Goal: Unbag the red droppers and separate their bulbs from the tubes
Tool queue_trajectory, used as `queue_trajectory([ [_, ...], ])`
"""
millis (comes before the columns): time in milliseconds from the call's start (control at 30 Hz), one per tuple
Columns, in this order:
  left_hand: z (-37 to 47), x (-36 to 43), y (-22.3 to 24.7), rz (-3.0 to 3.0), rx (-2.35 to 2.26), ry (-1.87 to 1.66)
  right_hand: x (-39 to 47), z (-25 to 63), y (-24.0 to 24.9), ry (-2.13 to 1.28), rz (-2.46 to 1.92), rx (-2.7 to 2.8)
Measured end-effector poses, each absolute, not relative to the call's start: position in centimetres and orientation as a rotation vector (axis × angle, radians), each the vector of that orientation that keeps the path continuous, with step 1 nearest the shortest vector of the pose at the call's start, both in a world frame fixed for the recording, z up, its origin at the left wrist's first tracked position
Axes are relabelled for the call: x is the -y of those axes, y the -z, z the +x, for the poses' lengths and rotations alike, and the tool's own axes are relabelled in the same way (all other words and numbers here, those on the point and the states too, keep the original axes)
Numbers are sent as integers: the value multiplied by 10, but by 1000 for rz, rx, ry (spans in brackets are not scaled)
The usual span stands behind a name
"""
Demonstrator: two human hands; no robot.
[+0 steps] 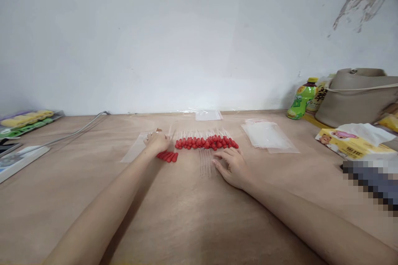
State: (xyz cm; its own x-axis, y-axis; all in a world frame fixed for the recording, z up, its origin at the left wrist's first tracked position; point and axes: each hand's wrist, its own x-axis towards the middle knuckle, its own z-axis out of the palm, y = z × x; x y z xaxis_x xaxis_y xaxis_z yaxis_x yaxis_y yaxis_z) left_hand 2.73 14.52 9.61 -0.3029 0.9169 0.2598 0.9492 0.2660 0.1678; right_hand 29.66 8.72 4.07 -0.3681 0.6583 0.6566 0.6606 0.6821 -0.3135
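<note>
On the brown tabletop [186,211], toward the wall: long row of red bulbs [199,142], clear stems pointing wallward. Left hand [158,141] beside the row's left end, fingers curled; cannot tell whether it grips anything. Short red cluster [169,157] on the near side of that hand. Right hand [232,165] just short of the row's right end, fingers loosely bent beside clear tubes [204,163]; hold, if any, unreadable.

Risks, as I judge: a sideways sweep of the right hand could scatter the tubes, which look thin and light; a dropped left wrist could knock the cluster askew.

Counts: hands, two. Cluster, about five bulbs. Tubes, perhaps six, too faint for certainty. Row, bulbs overlap, uncountable. Green bottle [301,100], one. Tissue pack [351,143], one.
</note>
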Motion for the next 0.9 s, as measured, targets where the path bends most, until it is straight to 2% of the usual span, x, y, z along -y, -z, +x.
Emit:
queue_trajectory([
  [167, 42, -102, -95, -2062, 2021, 612, -92, 300, -38, -9, -936, 1949],
  [300, 58, -74, -71, -2394, 1368, 668, -89, 300, -44, 72, -831, 1999],
  [400, 67, -68, -55, -2451, 1101, 741, -87, 300, -48, 184, -711, 2149],
  [600, 72, -68, -49, -2508, 924, 1009, -86, 298, -50, 267, -665, 2338],
  [900, 75, -70, -52, -2511, 948, 982, -90, 290, -42, 200, -559, 2279],
])
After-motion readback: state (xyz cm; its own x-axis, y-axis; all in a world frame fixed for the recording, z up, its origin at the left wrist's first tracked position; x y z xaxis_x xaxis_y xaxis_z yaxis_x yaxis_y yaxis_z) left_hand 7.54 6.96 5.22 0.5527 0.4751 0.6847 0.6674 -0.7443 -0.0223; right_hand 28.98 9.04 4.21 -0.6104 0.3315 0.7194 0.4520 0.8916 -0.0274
